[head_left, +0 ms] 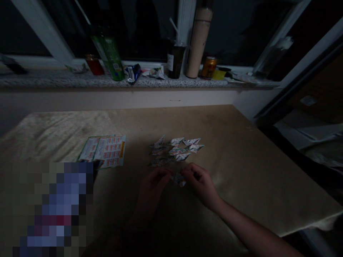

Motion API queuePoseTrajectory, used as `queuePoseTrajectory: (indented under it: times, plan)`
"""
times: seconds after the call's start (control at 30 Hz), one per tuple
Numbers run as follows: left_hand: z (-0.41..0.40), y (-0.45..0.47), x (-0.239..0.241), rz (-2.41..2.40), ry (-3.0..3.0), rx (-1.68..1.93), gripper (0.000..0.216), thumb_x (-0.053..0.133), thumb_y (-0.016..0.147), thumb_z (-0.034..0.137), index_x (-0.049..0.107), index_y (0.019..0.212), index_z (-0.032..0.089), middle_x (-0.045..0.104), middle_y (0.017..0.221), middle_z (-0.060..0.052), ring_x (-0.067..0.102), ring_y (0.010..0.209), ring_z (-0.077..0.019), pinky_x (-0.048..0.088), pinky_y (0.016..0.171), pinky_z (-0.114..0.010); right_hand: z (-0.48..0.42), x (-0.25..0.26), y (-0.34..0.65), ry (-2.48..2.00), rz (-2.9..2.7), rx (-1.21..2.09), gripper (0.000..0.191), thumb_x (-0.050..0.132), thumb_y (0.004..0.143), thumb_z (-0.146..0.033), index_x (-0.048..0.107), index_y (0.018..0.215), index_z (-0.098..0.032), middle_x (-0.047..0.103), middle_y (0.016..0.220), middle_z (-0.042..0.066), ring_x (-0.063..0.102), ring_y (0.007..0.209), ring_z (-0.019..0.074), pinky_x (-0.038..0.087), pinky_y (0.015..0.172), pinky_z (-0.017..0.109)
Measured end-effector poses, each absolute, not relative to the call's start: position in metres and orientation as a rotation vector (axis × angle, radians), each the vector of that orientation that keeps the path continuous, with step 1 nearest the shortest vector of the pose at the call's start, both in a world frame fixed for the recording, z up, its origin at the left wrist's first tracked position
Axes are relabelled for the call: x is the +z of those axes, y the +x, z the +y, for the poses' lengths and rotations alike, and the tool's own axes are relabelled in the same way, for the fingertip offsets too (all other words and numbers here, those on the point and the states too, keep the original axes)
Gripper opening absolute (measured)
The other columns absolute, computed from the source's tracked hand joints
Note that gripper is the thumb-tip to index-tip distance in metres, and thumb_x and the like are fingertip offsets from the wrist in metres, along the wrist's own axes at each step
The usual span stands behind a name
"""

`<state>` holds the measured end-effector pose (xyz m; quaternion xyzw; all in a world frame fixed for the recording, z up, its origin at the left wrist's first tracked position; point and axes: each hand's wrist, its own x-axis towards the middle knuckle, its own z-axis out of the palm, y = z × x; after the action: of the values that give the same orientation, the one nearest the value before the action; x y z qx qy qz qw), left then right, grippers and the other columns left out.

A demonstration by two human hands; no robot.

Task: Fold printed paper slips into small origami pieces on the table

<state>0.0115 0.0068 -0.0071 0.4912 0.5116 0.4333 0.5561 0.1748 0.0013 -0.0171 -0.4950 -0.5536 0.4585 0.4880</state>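
Low over the table, my left hand (pixel 152 184) and my right hand (pixel 200 182) face each other, fingers pinched. Between them is a small piece of folded printed paper (pixel 179 179), gripped at its left side by the left fingertips and at its right by the other hand. Dim light hides the paper's exact shape. Just beyond my hands lie several pointed folded paper pieces (pixel 180 151), grouped close together on the cloth. They carry the same kind of print.
Printed sheets (pixel 104 151) lie left on the cloth-covered table (pixel 241 171), beside a pixelated blue area (pixel 61 200). Behind, the stone windowsill (pixel 150 82) holds a green bottle (pixel 112 57), a dark cup (pixel 175 60), a tall beige flask (pixel 198 43) and a gold can (pixel 209 67).
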Motion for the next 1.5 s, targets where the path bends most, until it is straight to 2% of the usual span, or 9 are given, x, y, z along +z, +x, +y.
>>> queuePoseTrajectory:
  times: [0.2,0.4,0.53,0.63,0.73,0.97,1.07,1.23,1.5]
  plan:
    - [0.005,0.014,-0.01,1.159,1.312,0.968,0.016,0.045,0.082,0.026,0.06,0.079,0.021,0.066,0.094,-0.002,0.058,0.092,-0.019,0.041,0.084,-0.028,0.002,-0.022,0.175,-1.176,-1.315,1.111,0.022,0.05,0.087,-0.037,0.048,0.075,-0.019,0.036,0.063,-0.005,0.035,0.057,0.0107,0.029,0.053,0.022]
    - [-0.001,0.013,-0.009,1.235,1.265,0.944,0.017,0.045,0.082,0.029,0.059,0.077,0.021,0.06,0.07,0.001,0.057,0.069,-0.0171,0.043,0.068,-0.026,0.003,-0.025,0.175,-1.192,-1.265,1.095,0.023,0.048,0.088,-0.04,0.047,0.077,-0.02,0.035,0.062,-0.005,0.033,0.055,0.0105,0.028,0.05,0.022]
    - [-0.003,0.016,-0.005,1.189,1.173,0.944,0.017,0.057,0.076,0.036,0.056,0.074,0.02,0.06,0.067,0.002,0.056,0.064,-0.0147,0.042,0.059,-0.023,0.003,-0.022,0.173,-1.199,-1.255,1.081,0.026,0.051,0.086,-0.043,0.047,0.074,-0.02,0.035,0.061,-0.006,0.033,0.053,0.01,0.027,0.049,0.022]
    - [-0.001,0.02,-0.002,1.255,1.083,0.918,0.025,0.07,0.065,0.036,0.052,0.069,0.019,0.057,0.059,0.005,0.052,0.053,-0.0111,0.036,0.048,-0.019,0.002,-0.019,0.172,-1.187,-1.226,1.099,0.026,0.052,0.085,-0.043,0.047,0.074,-0.02,0.037,0.06,-0.006,0.033,0.052,0.0095,0.027,0.047,0.021]
    - [0.002,0.021,-0.001,1.345,1.031,0.923,0.03,0.074,0.059,0.037,0.05,0.065,0.019,0.051,0.05,0.008,0.046,0.045,-0.0085,0.031,0.042,-0.017,0.0,-0.019,0.171,-1.17,-1.18,1.147,0.025,0.053,0.085,-0.043,0.048,0.076,-0.02,0.038,0.058,-0.007,0.033,0.049,0.0089,0.026,0.044,0.02]
    - [0.003,0.019,-0.002,1.385,0.979,0.984,0.038,0.075,0.058,0.041,0.045,0.064,0.019,0.053,0.051,0.008,0.048,0.047,-0.0089,0.033,0.046,-0.017,-0.004,-0.018,0.169,-1.166,-1.141,1.126,0.023,0.055,0.085,-0.041,0.051,0.079,-0.019,0.044,0.055,-0.006,0.039,0.047,0.0089,0.029,0.044,0.02]
    - [0.001,0.021,0.002,1.379,0.954,1.04,0.038,0.076,0.059,0.039,0.045,0.071,0.02,0.056,0.052,0.008,0.05,0.047,-0.0096,0.035,0.047,-0.018,-0.006,-0.016,0.168,-1.16,-1.134,1.119,0.022,0.055,0.084,-0.04,0.052,0.078,-0.019,0.046,0.054,-0.005,0.042,0.047,0.0093,0.03,0.044,0.02]
    - [0.003,0.019,0.005,1.442,0.976,1.027,0.053,0.076,0.06,0.038,0.051,0.103,0.021,0.058,0.05,0.008,0.053,0.045,-0.0125,0.034,0.043,-0.018,-0.005,-0.018,0.168,-1.154,-1.096,1.163,0.023,0.058,0.082,-0.041,0.051,0.077,-0.019,0.049,0.054,-0.005,0.043,0.046,0.0089,0.031,0.044,0.02]
    - [0.005,0.014,-0.001,1.381,1.085,0.872,0.048,0.075,0.06,0.039,0.057,0.1,0.02,0.055,0.047,0.008,0.05,0.044,-0.0112,0.034,0.042,-0.018,-0.001,-0.019,0.17,-1.138,-1.361,1.437,0.037,0.055,0.08,-0.051,0.048,0.063,-0.019,0.037,0.053,-0.006,0.033,0.048,0.0087,0.026,0.044,0.021]
